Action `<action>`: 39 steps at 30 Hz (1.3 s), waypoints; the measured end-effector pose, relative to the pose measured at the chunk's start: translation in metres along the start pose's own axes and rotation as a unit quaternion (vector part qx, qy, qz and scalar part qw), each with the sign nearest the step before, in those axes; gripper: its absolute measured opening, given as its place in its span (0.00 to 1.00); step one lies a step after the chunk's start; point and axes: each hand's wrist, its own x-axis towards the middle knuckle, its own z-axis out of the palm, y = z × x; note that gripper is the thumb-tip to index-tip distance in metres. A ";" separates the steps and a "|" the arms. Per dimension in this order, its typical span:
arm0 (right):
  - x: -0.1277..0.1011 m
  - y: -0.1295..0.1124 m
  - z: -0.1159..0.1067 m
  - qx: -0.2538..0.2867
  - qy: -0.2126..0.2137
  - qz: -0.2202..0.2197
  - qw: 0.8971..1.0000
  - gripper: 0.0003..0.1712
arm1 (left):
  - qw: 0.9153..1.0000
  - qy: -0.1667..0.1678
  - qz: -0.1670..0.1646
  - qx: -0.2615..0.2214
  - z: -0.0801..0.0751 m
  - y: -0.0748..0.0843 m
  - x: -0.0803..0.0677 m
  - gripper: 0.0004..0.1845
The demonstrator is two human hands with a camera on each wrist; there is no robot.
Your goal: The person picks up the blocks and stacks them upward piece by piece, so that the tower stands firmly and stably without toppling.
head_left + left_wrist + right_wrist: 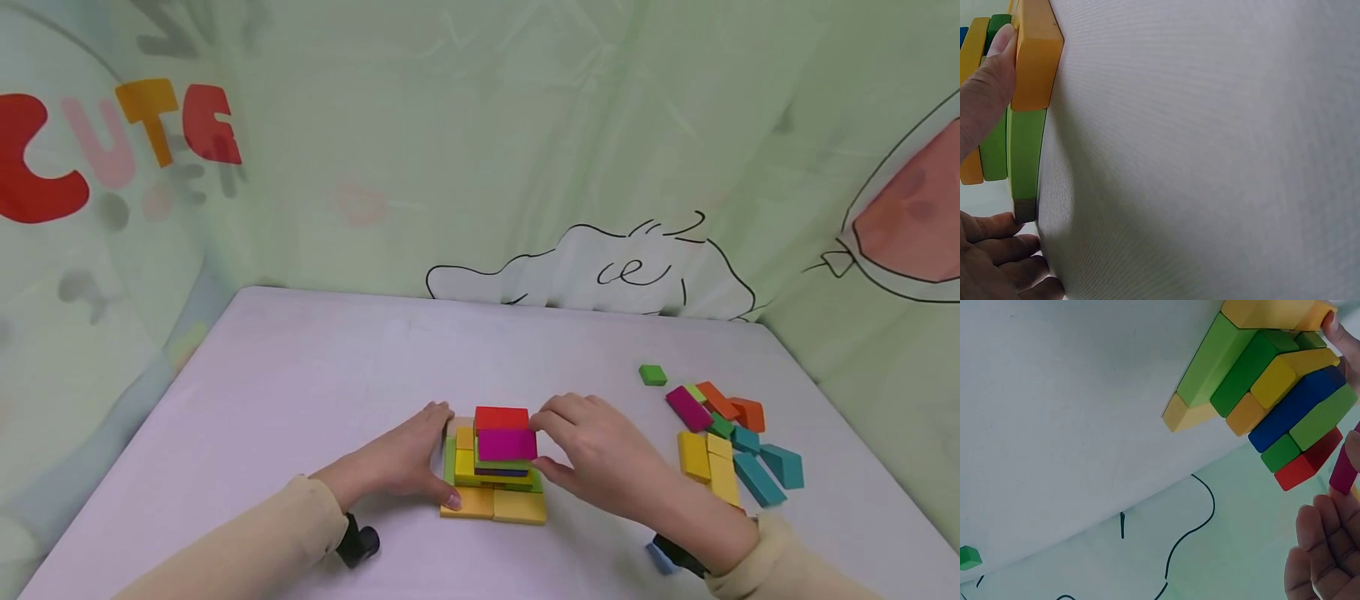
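Head view above, wrist views close, sharing block stack (497, 462)

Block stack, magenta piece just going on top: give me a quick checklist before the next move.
1. Magenta block seated flat on the block stack: cannot tell; the right hand holds its right end, and its fingers are curled beside it.
2. Stack braced: ok; the left hand rests against its left side, thumb on the yellow base block.
3. Red block in place: ok, behind the magenta one.
4. Layers square: not ok; the right wrist view shows stepped, offset edges.
5. Spare blocks available: ok, loose on the table to the right.
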 end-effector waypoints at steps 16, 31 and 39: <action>-0.001 -0.003 0.003 0.001 -0.019 0.006 1.000 0.23 | 1.000 0.003 0.001 0.009 0.000 0.000 0.000 0.63; -0.001 -0.002 0.003 0.001 -0.016 0.027 1.000 0.25 | 1.000 0.004 0.000 0.005 0.000 0.001 -0.001 0.62; 0.001 0.000 0.001 0.019 -0.019 0.035 0.999 0.24 | 1.000 0.003 -0.006 0.004 0.000 0.001 -0.001 0.62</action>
